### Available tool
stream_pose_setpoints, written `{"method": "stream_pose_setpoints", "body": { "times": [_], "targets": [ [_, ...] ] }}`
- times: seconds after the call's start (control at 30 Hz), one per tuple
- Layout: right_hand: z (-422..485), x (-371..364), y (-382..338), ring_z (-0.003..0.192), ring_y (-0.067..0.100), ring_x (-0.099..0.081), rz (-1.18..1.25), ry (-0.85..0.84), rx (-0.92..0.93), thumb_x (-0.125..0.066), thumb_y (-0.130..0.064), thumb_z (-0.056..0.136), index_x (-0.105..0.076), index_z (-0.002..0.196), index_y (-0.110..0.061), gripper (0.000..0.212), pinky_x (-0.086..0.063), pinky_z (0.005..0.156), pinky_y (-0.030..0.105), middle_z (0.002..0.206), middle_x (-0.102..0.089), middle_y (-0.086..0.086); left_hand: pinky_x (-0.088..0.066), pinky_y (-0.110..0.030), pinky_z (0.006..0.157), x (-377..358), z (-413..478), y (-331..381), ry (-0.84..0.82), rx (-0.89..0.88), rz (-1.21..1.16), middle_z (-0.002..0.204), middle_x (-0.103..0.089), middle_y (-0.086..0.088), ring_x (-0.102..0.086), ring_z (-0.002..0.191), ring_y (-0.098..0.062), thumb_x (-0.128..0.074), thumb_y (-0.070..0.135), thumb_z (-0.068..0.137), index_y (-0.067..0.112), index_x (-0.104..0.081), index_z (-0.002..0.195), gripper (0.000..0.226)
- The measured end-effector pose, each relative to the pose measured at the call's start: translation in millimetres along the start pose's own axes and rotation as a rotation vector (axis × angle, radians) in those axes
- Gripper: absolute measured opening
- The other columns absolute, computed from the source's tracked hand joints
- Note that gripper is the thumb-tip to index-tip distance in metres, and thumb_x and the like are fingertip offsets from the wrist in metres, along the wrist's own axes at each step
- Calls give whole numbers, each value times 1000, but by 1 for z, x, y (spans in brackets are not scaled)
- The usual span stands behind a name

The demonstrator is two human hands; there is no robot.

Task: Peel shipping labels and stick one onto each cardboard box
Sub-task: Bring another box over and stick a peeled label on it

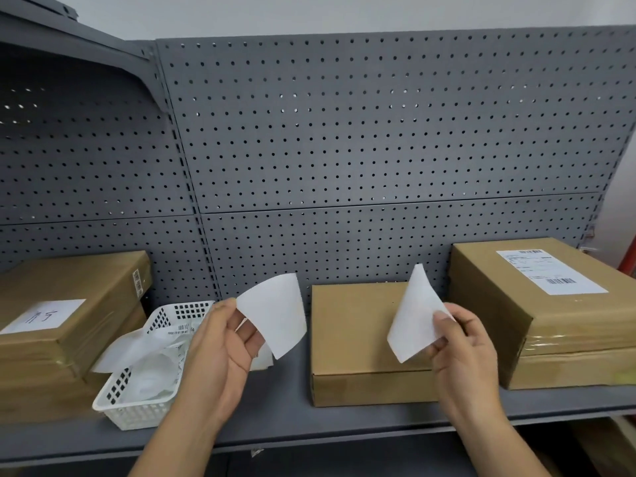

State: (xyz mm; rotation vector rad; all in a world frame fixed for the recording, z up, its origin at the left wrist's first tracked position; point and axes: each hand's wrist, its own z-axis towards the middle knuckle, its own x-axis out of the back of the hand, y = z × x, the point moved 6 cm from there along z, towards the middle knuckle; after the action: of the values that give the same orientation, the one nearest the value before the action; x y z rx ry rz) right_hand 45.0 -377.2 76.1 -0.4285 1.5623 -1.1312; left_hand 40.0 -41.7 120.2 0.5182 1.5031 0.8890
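Note:
My left hand [220, 346] pinches a blank white sheet [275, 313] by its lower left edge, in front of the shelf. My right hand [461, 349] pinches a second curled white sheet [414, 316] above the plain middle cardboard box [351, 325]. The two sheets are apart; I cannot tell which is the label and which the backing. The middle box shows no label on its top. A taller box [499, 297] at the right carries a printed shipping label [547, 270]. A flat box stack [75, 297] at the left bears a white handwritten paper [44, 316].
A white perforated plastic basket [137, 407] full of crumpled white label paper stands on the grey metal shelf [282, 407] between the left stack and my left hand. A grey pegboard wall [344, 132] rises behind everything. The shelf's front edge runs just below my wrists.

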Motion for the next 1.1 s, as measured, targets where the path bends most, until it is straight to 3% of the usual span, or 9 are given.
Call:
{"method": "stream_pose_setpoints", "body": {
  "times": [0.13,0.27,0.37,0.5,0.57,0.67,0.83,0.97,1.1],
  "targets": [
    [-9,-29,15,100,13,-75,-119,-89,62,-61,-17,103,-72,123,-17,23,-64,85,32,108,-79,-1,-62,-35,86,15,-8,17,36,-81,45,118,-75,-12,-73,104,-22,-44,19,109,13,-52,114,11],
    [-21,-66,33,95,10,-71,-168,-184,79,-63,-14,101,-76,118,-15,21,-63,81,28,98,-79,-5,-61,-34,84,41,-23,33,98,-130,73,122,-71,-14,-68,108,-26,-44,20,109,14,-52,116,12],
    [-34,-100,50,84,2,-68,-233,-293,102,-61,-9,101,-75,114,-23,23,-63,82,27,87,-77,-12,-62,-29,72,57,-38,51,160,-182,94,113,-75,-13,-73,95,-21,-42,18,109,12,-55,103,15],
    [-57,-148,75,105,0,-70,-328,-450,144,-61,-10,101,-75,113,-34,30,-54,95,20,113,-78,-18,-62,-26,67,84,-57,79,233,-252,138,107,-78,-11,-73,87,-18,-40,16,110,13,-57,95,23],
    [-72,-173,88,112,-6,-67,-366,-530,159,-60,-10,102,-73,116,-33,30,-49,94,10,116,-75,-26,-62,-28,66,101,-66,94,287,-292,149,108,-76,-14,-71,88,-22,-39,13,110,14,-57,87,28],
    [-89,-207,115,112,-9,-66,-493,-640,179,-61,-18,104,-72,124,-32,27,-51,96,13,116,-73,-30,-61,-30,61,126,-81,113,355,-337,141,101,-77,-14,-74,81,-21,-40,11,108,14,-57,82,31],
    [-106,-276,161,67,-3,-61,-819,-772,360,-57,-21,105,-71,130,-28,29,-47,67,15,73,-66,-21,-59,-30,52,164,-103,143,444,-385,150,86,-77,-10,-74,68,-19,-44,16,106,15,-57,80,30],
    [-128,-336,203,92,28,-69,-1202,-943,502,-45,-14,102,-66,129,-19,34,-54,72,39,101,-75,8,-57,-29,47,184,-111,163,490,-392,132,70,-72,-6,-70,57,-15,-41,11,108,20,-62,66,47],
    [-140,-358,243,96,33,-66,-1474,-1064,439,-40,-19,101,-66,106,-13,27,-48,68,36,102,-71,12,-54,-26,42,192,-113,172,486,-377,115,63,-65,-5,-63,50,-14,-40,10,108,14,-54,71,40]
  ]
}}
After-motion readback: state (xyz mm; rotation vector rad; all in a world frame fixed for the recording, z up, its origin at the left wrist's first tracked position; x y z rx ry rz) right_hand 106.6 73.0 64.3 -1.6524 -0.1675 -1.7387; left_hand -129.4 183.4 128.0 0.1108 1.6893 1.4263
